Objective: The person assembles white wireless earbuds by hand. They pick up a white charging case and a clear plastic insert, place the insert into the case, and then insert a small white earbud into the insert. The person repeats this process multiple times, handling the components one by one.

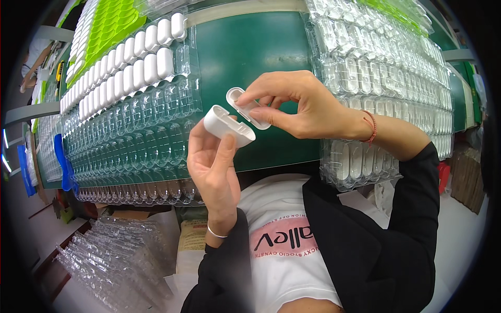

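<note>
Over the green tabletop (250, 47), my left hand (213, 169) grips a white rounded case body (228, 128), its hollow side facing up and to the right. Thumb and fingers press on its two sides. My right hand (300, 101) pinches a shallow white oval lid (245, 112), with fingertips inside its hollow. Lid and body are close together; whether they touch I cannot tell. To the left, a clear plastic tray (156, 117) carries rows of white cases (165, 62) at its far end and bare pockets nearer me. Clear trays of white oval parts (376, 75) lie to the right.
Bright green moulded trays (112, 26) lie at the far left, with another green piece at the far right. A blue plastic strip (64, 164) hangs at the table's left edge. Stacked clear trays (117, 261) stand below at the lower left. Another person's arm (36, 70) shows far left.
</note>
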Motion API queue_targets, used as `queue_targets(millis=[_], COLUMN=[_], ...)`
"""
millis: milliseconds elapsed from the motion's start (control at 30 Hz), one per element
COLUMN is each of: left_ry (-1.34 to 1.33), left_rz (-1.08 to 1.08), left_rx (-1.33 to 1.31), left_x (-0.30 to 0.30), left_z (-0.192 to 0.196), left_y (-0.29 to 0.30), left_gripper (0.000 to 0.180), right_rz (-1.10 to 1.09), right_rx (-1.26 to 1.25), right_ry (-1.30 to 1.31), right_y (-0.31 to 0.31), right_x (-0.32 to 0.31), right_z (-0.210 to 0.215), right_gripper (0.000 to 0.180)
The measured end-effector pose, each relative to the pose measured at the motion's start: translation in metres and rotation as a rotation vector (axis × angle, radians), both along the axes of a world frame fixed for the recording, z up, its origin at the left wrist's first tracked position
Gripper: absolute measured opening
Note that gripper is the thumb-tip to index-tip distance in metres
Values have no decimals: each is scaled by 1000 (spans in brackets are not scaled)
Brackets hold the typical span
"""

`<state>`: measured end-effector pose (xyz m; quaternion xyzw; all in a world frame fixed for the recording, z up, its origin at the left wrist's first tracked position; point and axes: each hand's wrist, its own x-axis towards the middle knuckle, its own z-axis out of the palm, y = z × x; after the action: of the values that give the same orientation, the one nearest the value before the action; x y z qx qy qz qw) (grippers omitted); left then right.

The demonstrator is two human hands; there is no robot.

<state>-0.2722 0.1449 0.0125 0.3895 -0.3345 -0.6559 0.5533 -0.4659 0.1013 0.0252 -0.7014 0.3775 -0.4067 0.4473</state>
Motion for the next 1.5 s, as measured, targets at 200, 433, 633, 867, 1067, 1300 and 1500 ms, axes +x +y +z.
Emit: queue_targets(millis=[200, 433, 633, 867, 1067, 1300, 1500], left_ry=[5, -28, -26, -49, -41, 115, 120], left_rz=[-38, -23, -11, -19, -78, -144, -100], left_rx=[-15, -50, -55, -75, -77, -5, 27], left_x=[-9, -8, -14, -14, -7, 0, -5], left_z=[-3, -6, -5, -11, -13, -18, -11], left_y=[-4, -3, -4, -3, -5, -1, 1], left_gripper=[44, 44, 40, 36, 39, 55, 60], right_rz=[-94, -112, -126, -184, -149, 8, 26], right_rx=[-84, -155, -229, -409, -391, -103, -16], right_ry=[10, 11, 85, 194, 187, 99, -52], right_y=[0, 2, 3, 6, 7, 4, 3], right_x=[3, 5, 4, 5, 5, -1, 2], right_z=[-3, -4, -6, -10, -10, 1, 3], right_gripper=[20, 19, 14, 13, 13, 25, 25])
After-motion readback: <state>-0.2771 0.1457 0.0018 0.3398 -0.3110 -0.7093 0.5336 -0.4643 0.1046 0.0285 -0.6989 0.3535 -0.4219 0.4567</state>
